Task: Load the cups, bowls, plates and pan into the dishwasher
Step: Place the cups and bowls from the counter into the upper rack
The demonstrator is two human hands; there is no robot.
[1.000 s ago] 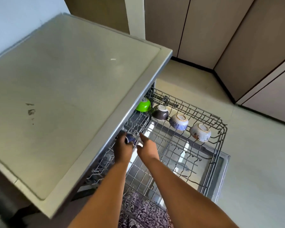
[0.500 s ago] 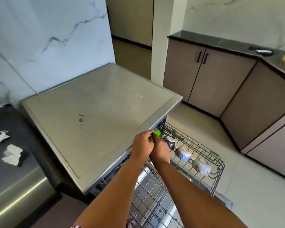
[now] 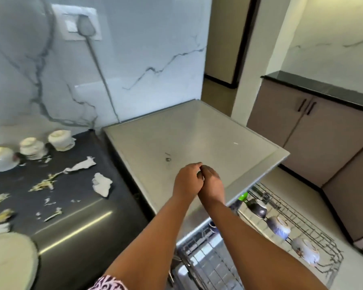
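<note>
head view, the only one we get: our left hand [image 3: 188, 181] and right hand [image 3: 211, 185] are pressed against each other above the grey dishwasher top [image 3: 189, 139], fingers curled in; neither seems to hold a dish, but we cannot tell if something small sits between them. we judge they are up here because they are between pieces, on the way to the black counter [image 3: 92, 208] at left where the unloaded dishes wait. the pulled-out rack [image 3: 314, 233] is at lower right, under the top's front edge, left open so more can go in. four bowls are already in it, in a row along the far side, tipped mouth-down on the wires so water can drain: a green bowl [image 3: 243, 196] mostly hidden under the top's edge, a dark bowl [image 3: 258, 208], a blue bowl [image 3: 280, 227] and a white patterned bowl [image 3: 307, 252]. something small and blue shows deeper in the rack near our right forearm, too hidden to name. on the counter three white cups [image 3: 30, 147] stand upside down by the marble wall, and a pale plate [image 3: 8, 262] sits at the bottom left corner, blurred. torn paper scraps [image 3: 102, 184] and peel bits lie between them. no pan visible. loading looks partly done.
</note>
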